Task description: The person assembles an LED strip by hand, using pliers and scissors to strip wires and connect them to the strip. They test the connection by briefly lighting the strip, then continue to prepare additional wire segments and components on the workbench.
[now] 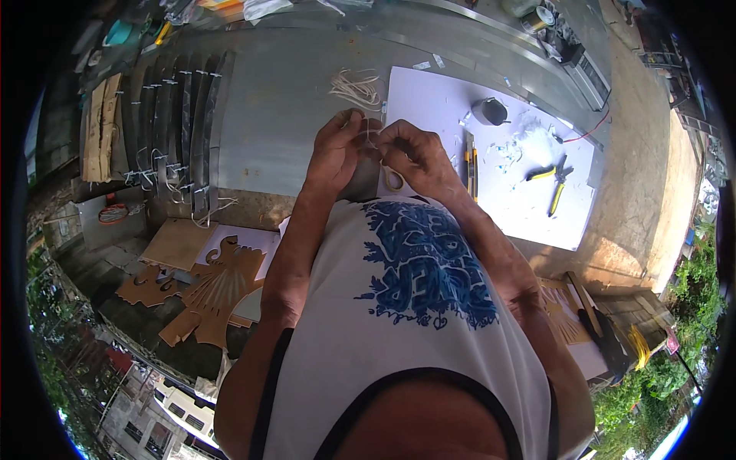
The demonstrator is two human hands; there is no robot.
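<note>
Both hands are close together over the table, in front of my chest. My left hand (337, 149) is closed, its thumb and fingers pinching a thin white cord (370, 136). The cord spans the small gap to my right hand (414, 156), which also pinches it with curled fingers. Below the right hand's fingers hangs a tan loop (393, 180), like a scissor handle; the rest of it is hidden. Just beyond the hands lies a loose bundle of white cords (356, 90).
A white board (437, 90) on the right bears a grey cup-like container (491, 112), a utility knife (471, 167), yellow-and-black pliers (558, 184) and small scraps. Dark strips tied with white cord (184, 115) lie left on the metal tabletop (268, 115). Cut brown boards (218, 284) sit lower left.
</note>
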